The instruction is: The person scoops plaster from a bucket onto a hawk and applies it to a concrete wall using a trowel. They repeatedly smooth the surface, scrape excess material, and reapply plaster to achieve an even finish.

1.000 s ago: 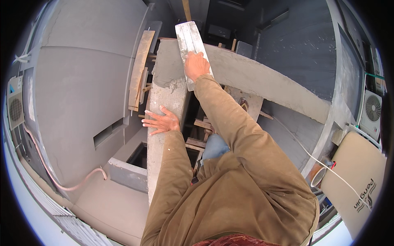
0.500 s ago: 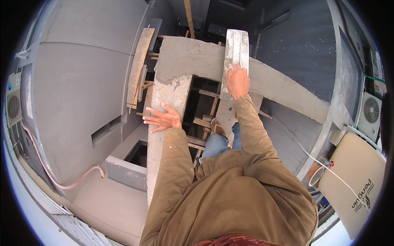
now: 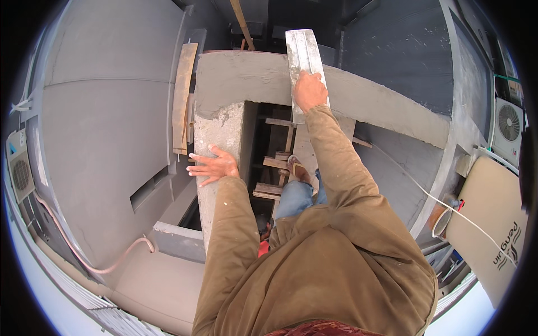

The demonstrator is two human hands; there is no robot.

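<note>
Gripping a long steel plastering trowel (image 3: 302, 49) in the right hand (image 3: 311, 91), with fingers curled tight and the handle mostly hidden beneath them. Holding it crosswise over the grey plastered cross-beam (image 3: 375, 95), right of the far left corner, with one end out past the far edge and the other past the near edge. Hard to tell whether flat on the plaster or slightly lifted.

Resting the left hand (image 3: 217, 167) on the rough concrete side beam (image 3: 219, 133), with fingers and thumb spread wide, thumb toward the cross-beam and fingertips out over the left edge. On that side beam, just beyond the hand, bare pale concrete up to the ragged margin of the smoother plaster.

Wearing a brown jacket (image 3: 330, 263) and blue jeans (image 3: 296, 200). Below, in the dark opening between the side beam's right edge and the cross-beam's near edge, wooden crosspieces (image 3: 276, 162) beside a sandalled foot (image 3: 300, 172). Outside the side beam's left edge, toward the far left corner, a long upright plank (image 3: 184, 101). Past the cross-beam's far edge, a slanting wooden pole (image 3: 241, 25). Near the cross-beam's right end, a slack white cord (image 3: 426, 193); farther right, an air-conditioner unit (image 3: 508, 123).
</note>
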